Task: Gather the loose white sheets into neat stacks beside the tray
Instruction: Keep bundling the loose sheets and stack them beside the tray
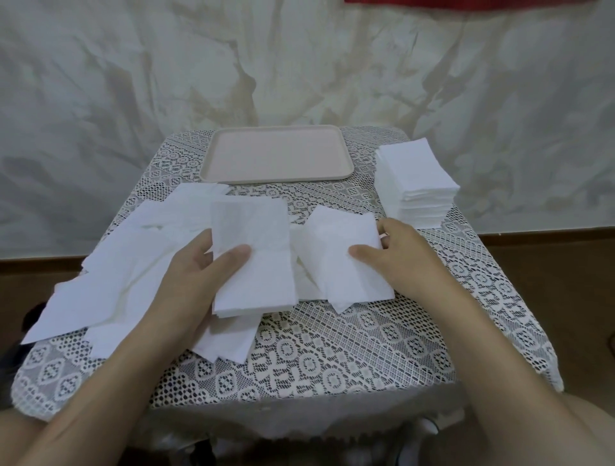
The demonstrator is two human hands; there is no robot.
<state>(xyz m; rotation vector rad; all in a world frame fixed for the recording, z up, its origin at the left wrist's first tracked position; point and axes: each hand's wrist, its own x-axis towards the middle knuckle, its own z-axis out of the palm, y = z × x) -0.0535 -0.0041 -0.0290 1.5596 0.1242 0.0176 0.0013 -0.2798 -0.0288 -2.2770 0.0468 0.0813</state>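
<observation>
The left hand [196, 269] and the right hand [402, 256] are bare. Both forearms are bare as well, uncovered all the way down to the lower edge of the view.

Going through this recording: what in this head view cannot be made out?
Fingers of the left hand: head view, mostly hidden beneath the held bundle; thumb lies on top.
Sheet count in the tall stack: head view, layers too fine to count.
The small pile in the right hand: head view, lower sheets hidden by its top sheet.
The red strip: head view, cut off by the top edge.
</observation>
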